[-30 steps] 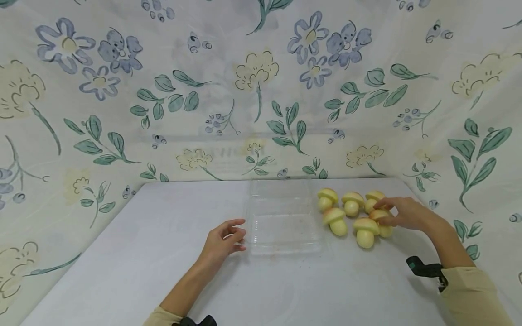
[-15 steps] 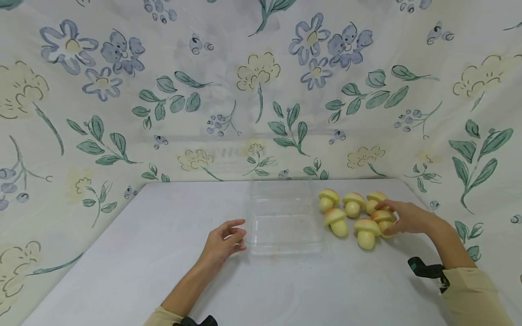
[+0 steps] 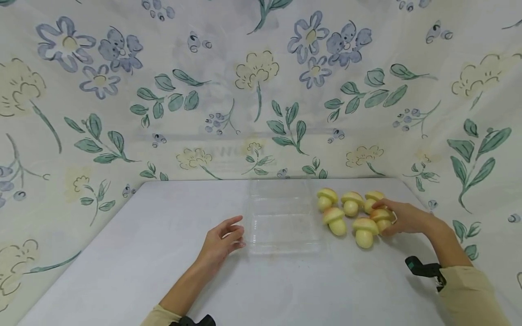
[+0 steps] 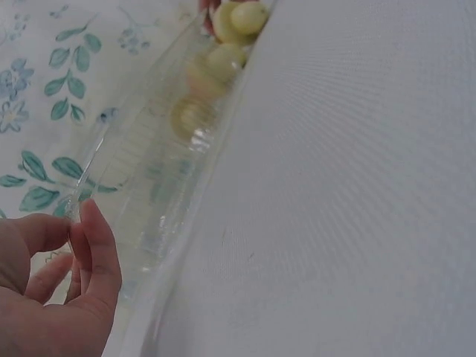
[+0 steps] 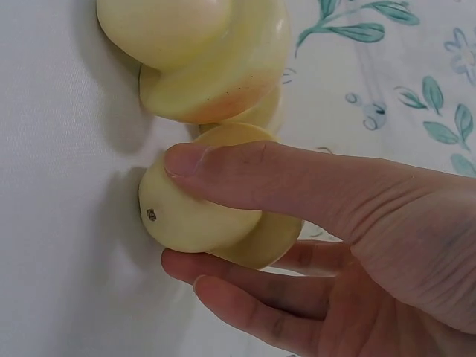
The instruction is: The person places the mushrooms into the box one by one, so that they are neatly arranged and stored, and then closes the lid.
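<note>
My right hand (image 3: 403, 218) grips a yellow mushroom (image 3: 382, 216), the right front one of its group. In the right wrist view the thumb (image 5: 245, 175) lies along its pale stem (image 5: 178, 219), with fingers round the other side. The smooth, shiny mushroom has a slight reddish blush on its cap. My left hand (image 3: 220, 240) is at the left side of a clear plastic box (image 3: 285, 228), its fingers loosely bent and spread. In the left wrist view the fingertips overlap the box's rim (image 4: 97, 152). No mushroom is inside the box.
Several other mushrooms stand close together right of the box, among them a front one (image 3: 364, 233) and a back left one (image 3: 327, 199). Everything is on a white table (image 3: 261, 294). A flower-print cloth (image 3: 228, 113) hangs behind its back edge.
My right thumb and fingers have closed lower round the right front mushroom, the thumb now by its stem. The left hand has barely shifted; box and other mushrooms stay put.
</note>
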Demonstrator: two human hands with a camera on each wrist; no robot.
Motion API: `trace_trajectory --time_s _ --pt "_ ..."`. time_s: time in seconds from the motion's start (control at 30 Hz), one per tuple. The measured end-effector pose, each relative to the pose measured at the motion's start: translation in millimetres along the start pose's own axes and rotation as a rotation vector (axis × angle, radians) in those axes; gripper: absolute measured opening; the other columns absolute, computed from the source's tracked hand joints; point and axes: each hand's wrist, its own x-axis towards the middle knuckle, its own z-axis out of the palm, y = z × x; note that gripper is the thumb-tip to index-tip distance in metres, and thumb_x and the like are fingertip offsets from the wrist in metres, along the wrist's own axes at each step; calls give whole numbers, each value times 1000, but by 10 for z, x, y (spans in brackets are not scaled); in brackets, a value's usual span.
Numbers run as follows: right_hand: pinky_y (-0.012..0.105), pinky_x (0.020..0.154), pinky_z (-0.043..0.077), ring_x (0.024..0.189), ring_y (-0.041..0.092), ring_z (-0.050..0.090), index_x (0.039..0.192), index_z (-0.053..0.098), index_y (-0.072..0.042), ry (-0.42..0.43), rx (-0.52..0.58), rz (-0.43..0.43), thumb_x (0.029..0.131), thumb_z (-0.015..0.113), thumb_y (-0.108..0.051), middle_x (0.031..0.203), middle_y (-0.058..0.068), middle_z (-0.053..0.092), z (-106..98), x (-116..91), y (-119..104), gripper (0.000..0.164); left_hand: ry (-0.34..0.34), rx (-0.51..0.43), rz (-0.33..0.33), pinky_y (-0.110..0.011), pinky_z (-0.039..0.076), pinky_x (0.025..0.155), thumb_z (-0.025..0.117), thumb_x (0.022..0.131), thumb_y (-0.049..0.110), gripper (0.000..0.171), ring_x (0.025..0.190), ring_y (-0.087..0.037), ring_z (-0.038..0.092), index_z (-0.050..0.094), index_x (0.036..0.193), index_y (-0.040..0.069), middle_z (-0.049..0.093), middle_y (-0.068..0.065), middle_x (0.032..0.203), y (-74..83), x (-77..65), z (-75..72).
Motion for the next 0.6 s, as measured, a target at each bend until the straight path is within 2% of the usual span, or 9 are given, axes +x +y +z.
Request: trace_trajectory --time_s 0.2,0.6 --pt "31 68 44 87 24 52 134 45 -11 -11 12 -7 74 84 -26 122 21 55 -3 16 -3 73 11 10 -7 -22 58 77 64 91 1 51 88 -15 60 51 140 5 57 -8 114 22 10 -3" --pt "32 70 45 90 26 53 134 43 -10 -15 15 -17 75 83 -25 123 22 56 5 -3 10 73 5 -29 -18 -21 58 76 64 91 0 52 86 -14 60 50 141 4 57 -6 111 -2 7 4"
